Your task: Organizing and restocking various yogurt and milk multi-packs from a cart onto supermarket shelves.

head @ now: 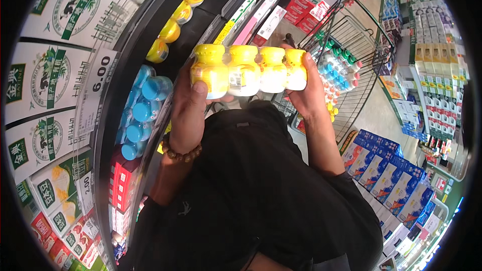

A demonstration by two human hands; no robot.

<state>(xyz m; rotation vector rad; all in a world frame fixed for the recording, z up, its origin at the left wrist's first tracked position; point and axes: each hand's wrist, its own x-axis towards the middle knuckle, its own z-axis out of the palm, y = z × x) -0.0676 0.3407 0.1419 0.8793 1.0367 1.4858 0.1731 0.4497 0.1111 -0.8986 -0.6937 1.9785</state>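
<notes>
Before my chest, both hands hold a row of several yellow-and-white plastic bottles (244,70) joined in clear wrap. My left hand (189,109), with a beaded bracelet at the wrist, grips the left end, its thumb over the front of the end bottle. My right hand (309,88) holds the right end, fingers partly hidden behind the pack. A barcode shows on one bottle. Left of the pack, similar yellow bottles (169,31) stand on a dark shelf, with blue-capped bottles (142,116) nearer to me.
A wire shopping cart (352,109) with bottles of several colours stands at the right, beyond my right hand. Shelves with white cartons (45,79) and price tags run along the left. Blue boxes (389,180) are stacked at the lower right; red boxes (299,13) stand ahead.
</notes>
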